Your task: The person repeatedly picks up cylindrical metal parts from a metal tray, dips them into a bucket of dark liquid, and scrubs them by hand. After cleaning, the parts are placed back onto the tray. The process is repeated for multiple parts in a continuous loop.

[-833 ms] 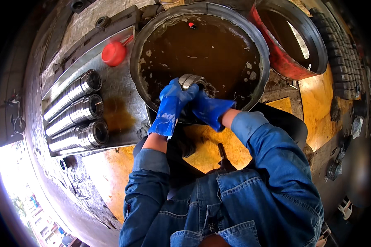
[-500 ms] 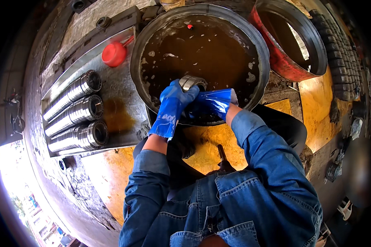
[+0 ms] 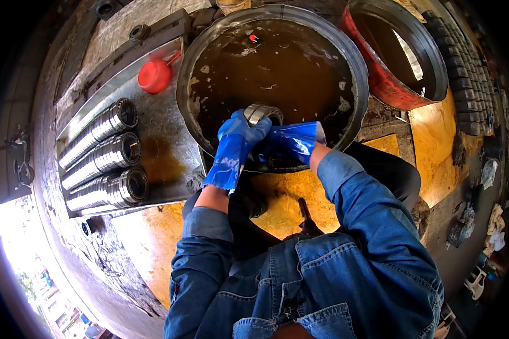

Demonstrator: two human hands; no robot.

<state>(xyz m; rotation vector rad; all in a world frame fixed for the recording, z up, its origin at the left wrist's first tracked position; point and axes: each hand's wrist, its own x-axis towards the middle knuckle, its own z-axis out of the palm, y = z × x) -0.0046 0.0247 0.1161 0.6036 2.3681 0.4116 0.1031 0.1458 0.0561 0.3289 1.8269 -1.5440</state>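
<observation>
Over the near part of a round metal tub (image 3: 361,107) of brown liquid, I hold a shiny steel bearing ring (image 3: 259,112). My left hand (image 3: 240,131), in a blue rubber glove, is closed around its left side. My right hand (image 3: 291,139), gloved the same way, reaches in from the right, close against the ring's lower side. Its fingers are hidden behind the glove and the left hand. A small red object (image 3: 253,38) floats near the tub's far rim, among patches of foam.
To the left, a metal tray (image 3: 167,118) bears three rows of stacked steel bearing rings (image 3: 102,161) and a red dipper (image 3: 154,77). A red drum (image 3: 373,73) stands at the far right, beside piled dark blocks (image 3: 464,85). Yellow boards (image 3: 291,198) lie underfoot.
The red floating object has drifted slightly left, and the foam and ripples on the liquid have shifted. Both hands and the bearing ring stay nearly in place.
</observation>
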